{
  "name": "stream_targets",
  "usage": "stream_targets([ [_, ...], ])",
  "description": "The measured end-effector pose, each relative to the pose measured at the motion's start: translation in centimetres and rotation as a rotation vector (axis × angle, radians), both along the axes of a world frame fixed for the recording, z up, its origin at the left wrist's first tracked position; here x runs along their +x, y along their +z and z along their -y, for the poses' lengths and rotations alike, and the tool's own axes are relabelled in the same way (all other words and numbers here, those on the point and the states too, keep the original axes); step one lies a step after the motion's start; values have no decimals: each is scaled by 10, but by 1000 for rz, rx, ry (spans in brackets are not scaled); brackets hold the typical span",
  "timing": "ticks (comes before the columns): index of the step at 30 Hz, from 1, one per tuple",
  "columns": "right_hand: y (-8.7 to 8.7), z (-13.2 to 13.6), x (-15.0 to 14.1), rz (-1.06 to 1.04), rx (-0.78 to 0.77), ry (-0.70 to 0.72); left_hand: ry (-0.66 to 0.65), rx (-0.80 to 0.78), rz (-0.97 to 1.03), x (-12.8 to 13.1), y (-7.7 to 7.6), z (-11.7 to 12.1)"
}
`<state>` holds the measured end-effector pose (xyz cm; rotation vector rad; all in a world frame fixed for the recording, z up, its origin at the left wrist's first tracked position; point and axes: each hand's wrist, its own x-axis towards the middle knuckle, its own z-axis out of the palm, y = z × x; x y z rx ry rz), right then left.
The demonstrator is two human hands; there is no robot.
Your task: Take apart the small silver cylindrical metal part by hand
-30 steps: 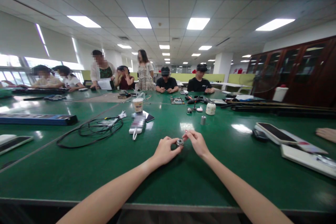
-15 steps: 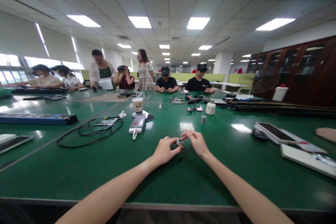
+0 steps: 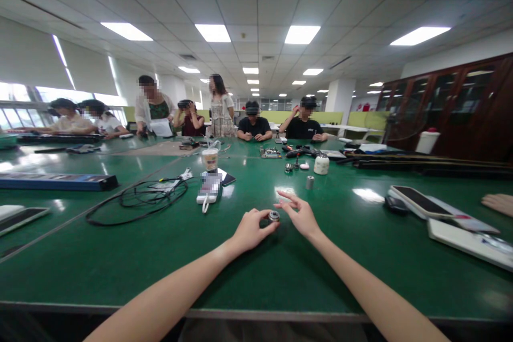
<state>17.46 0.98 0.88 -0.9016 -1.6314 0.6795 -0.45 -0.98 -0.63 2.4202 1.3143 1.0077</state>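
My left hand (image 3: pixel 253 231) is closed around a small round metal part (image 3: pixel 274 216), thumb on the near side and fingers on the far side. A dark hollow or socket shows in the top of the part, which is too small to name exactly. Just to its right, my right hand (image 3: pixel 300 215) hovers with fingers spread and apart from the part, holding nothing. Beyond my right hand, a grey metal cylinder (image 3: pixel 310 182) stands upright on the green table (image 3: pixel 248 288).
A drink cup (image 3: pixel 210 160), a white power bank (image 3: pixel 207 199) and a looped black cable (image 3: pixel 132 192) lie left. Phones (image 3: pixel 420 202) and another person's hand (image 3: pixel 499 204) are at right. A white jar (image 3: pixel 321 164) and circuit board (image 3: pixel 271 153) stand farther back.
My right hand's fingers have lifted off the metal part and spread apart. My left hand keeps its hold. Across the table, a seated person has raised a hand to their headgear.
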Motion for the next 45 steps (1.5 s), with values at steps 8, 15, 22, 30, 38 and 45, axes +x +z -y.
stream_targets([
  [8,2,-6,8,-8,38,-116,12,-4,11,0,0,0],
  [15,1,-1,2,42,87,-111,-1,-9,18,-1,0,0],
  [22,2,-2,5,47,76,-93,6,-16,22,0,0,0],
  [30,0,-2,3,65,30,-6,-4,-10,26,0,0,-1],
  [38,4,-1,5,34,1,34,-23,-15,45,-1,-2,-2],
  [45,4,2,2,32,-70,154,-50,-27,63,-1,-2,-3],
])
